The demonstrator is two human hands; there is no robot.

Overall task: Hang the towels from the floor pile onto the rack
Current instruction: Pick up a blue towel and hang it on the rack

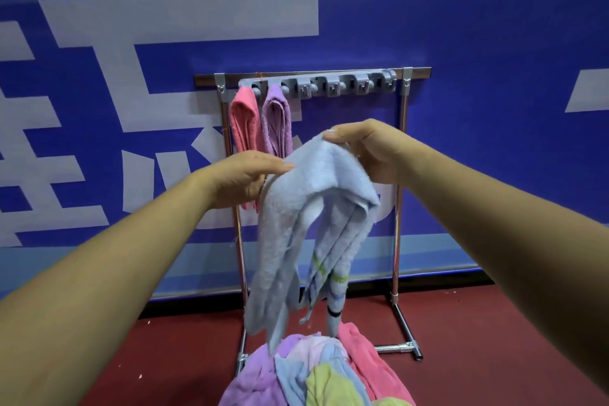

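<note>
Rack (398,175) stands centre frame vs blue wall, w/ hook strip (329,84) across its top and free hooks toward the right. Floor pile (316,372) sits bottom centre. Light blue towel (316,194) hangs mid-frame, its ends reaching down to the pile. Pink towel (242,119) & purple towel (275,119) are hung at the strip's left end.

Risk: the folds look loose & uneven, so the towel may slip off a hook or drop back on the pile.

Left hand (240,178) pinches the towel's left edge, thumb on top. Right hand (369,148) grips the top fold. Both arms are stretched fwd.

Even, soft light; wide-angle bending at edges.
</note>
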